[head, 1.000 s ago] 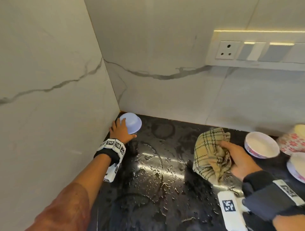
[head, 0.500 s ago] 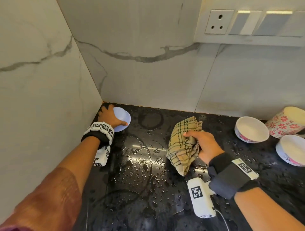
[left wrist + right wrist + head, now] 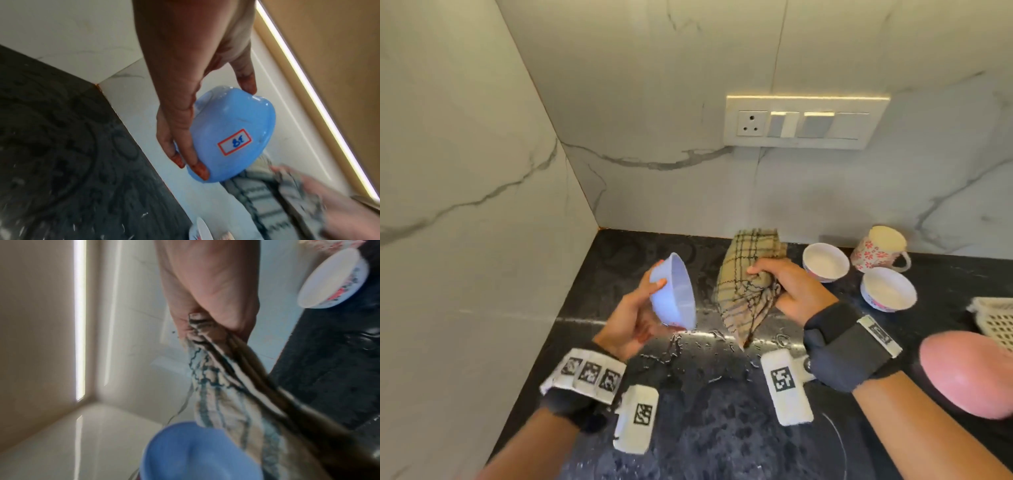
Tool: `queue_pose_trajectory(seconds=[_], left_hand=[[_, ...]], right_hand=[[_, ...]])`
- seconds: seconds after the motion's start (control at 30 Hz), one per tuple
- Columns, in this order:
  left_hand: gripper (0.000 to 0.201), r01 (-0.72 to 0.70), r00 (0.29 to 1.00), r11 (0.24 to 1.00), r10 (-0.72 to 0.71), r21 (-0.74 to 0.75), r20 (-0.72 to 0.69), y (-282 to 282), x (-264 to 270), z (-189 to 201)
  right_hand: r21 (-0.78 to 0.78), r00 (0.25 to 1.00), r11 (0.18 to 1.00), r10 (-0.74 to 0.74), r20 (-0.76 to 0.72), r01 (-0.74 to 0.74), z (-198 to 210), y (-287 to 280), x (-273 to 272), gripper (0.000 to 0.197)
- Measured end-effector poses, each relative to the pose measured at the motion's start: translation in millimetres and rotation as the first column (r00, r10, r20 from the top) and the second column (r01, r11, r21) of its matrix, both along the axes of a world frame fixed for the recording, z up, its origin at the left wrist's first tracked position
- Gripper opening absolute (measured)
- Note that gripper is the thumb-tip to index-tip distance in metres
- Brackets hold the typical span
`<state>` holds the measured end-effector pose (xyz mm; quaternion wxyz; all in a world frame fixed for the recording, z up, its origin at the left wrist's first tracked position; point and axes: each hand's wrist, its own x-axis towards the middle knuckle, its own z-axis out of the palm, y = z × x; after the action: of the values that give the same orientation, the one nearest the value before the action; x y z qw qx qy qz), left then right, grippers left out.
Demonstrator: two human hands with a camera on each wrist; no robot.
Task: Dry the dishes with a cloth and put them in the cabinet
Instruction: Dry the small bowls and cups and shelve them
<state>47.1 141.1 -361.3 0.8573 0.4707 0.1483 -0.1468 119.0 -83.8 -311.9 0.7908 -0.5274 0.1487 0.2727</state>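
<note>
The left hand (image 3: 631, 320) holds the blue bowl (image 3: 675, 294) up over the wet counter (image 3: 722, 428), thumb on the rim, fingers curled round the outside, mouth tipped right. Just right of it the right hand (image 3: 792, 291) has the checked cloth (image 3: 746, 284) bunched in curled fingers. I'd push a wad inside and turn the bowl, leaving the white bowls (image 3: 825, 262) farther right alone.

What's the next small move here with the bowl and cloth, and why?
Probably bring the cloth across into the blue bowl and start wiping. The left hand holds the bowl off the wet counter, tilted with its opening towards the cloth bunched in the right hand; the two are close, apparently not yet touching.
</note>
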Motion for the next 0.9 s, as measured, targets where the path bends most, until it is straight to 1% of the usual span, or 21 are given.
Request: queue_pose_trajectory(seconds=[0.03,0.07,0.13,0.17,0.2,0.23,0.3,0.37,0.4,0.43,0.47,0.5,0.53,0.6,0.63,0.7,0.73,0.77,0.8,0.83,0.9], left_hand=[[0.088,-0.006,1.0,0.999,0.006,-0.035,0.021,-16,-12,6],[0.087,-0.009,0.999,0.998,0.012,-0.067,0.038,-31,-23,9],[0.068,-0.033,0.998,0.991,0.04,-0.132,0.049,-62,-41,18],[0.062,-0.056,0.998,0.986,0.061,-0.154,0.028,-74,-47,23],[0.061,-0.071,0.997,0.981,0.074,-0.182,0.006,-85,-53,27],[0.059,-0.088,0.996,0.98,0.089,-0.178,-0.002,-94,-59,32],[0.056,-0.13,0.987,0.987,0.138,-0.097,0.081,-106,-65,38],[0.069,-0.173,0.97,0.984,0.176,-0.028,0.167,-113,-68,44],[0.073,-0.183,0.963,0.983,0.183,-0.018,0.2,-117,-69,46],[0.069,-0.189,0.956,0.982,0.188,-0.018,0.224,-120,-69,48],[0.065,-0.201,0.951,0.979,0.201,-0.023,0.236,-123,-70,52],[0.062,-0.212,0.95,0.977,0.213,-0.027,0.228,-125,-69,54],[0.061,-0.207,0.951,0.978,0.208,-0.028,0.229,-126,-68,56],[0.054,-0.182,0.955,0.983,0.183,-0.025,0.233,-127,-68,61],[0.051,-0.16,0.964,0.987,0.163,-0.028,0.21,-127,-69,64],[0.051,-0.112,0.983,0.993,0.116,-0.03,0.143,-123,-66,64],[0.054,-0.085,0.991,0.996,0.087,-0.024,0.1,-121,-64,63],[0.057,-0.041,0.997,0.999,0.042,-0.012,0.058,-120,-64,65],[0.059,0.0,1.0,1.0,0.0,0.015,0.031,-120,-65,66],[0.058,0.028,0.999,0.999,-0.03,0.044,0.034,-121,-67,68],[0.051,0.01,0.988,0.997,-0.022,0.083,0.152,-126,-73,65]], right_hand=[[-0.039,0.999,0.999,-0.002,0.047,0.004,8,2,-12,0.015],[-0.083,0.995,0.996,-0.007,0.098,0.015,14,5,-26,0.015],[-0.131,0.986,0.991,0.003,0.165,0.019,23,13,-52,0.015],[-0.128,0.985,0.992,0.016,0.174,0.007,26,19,-64,0.014],[-0.109,0.988,0.994,0.016,0.156,0.001,29,22,-73,0.016],[-0.069,0.992,0.998,0.006,0.125,0.003,35,24,-82,0.021],[0.008,0.996,1.0,-0.001,0.094,0.0,38,21,-92,0.031],[0.031,0.992,0.999,0.035,0.125,-0.039,39,15,-99,0.036],[0.006,0.986,0.998,0.059,0.157,-0.061,39,12,-102,0.04],[-0.028,0.975,0.997,0.077,0.206,-0.073,41,9,-106,0.038],[-0.077,0.961,0.995,0.081,0.265,-0.062,41,8,-110,0.032],[-0.113,0.942,0.993,0.073,0.327,-0.038,41,7,-114,0.028],[-0.144,0.915,0.989,0.076,0.397,-0.019,40,6,-116,0.028],[-0.188,0.824,0.982,0.134,0.55,-0.034,37,1,-121,0.039],[-0.234,0.77,0.97,0.195,0.607,-0.061,34,-4,-123,0.044],[-0.373,0.67,0.923,0.337,0.662,-0.096,29,-13,-124,0.055],[-0.423,0.636,0.901,0.38,0.671,-0.093,26,-16,-125,0.058],[-0.427,0.626,0.9,0.383,0.68,-0.087,22,-17,-125,0.058],[-0.394,0.643,0.916,0.344,0.684,-0.072,18,-18,-125,0.054],[-0.337,0.679,0.94,0.277,0.68,-0.047,16,-17,-125,0.049],[-0.241,0.733,0.971,0.157,0.662,0.01,18,-16,-125,0.037]])
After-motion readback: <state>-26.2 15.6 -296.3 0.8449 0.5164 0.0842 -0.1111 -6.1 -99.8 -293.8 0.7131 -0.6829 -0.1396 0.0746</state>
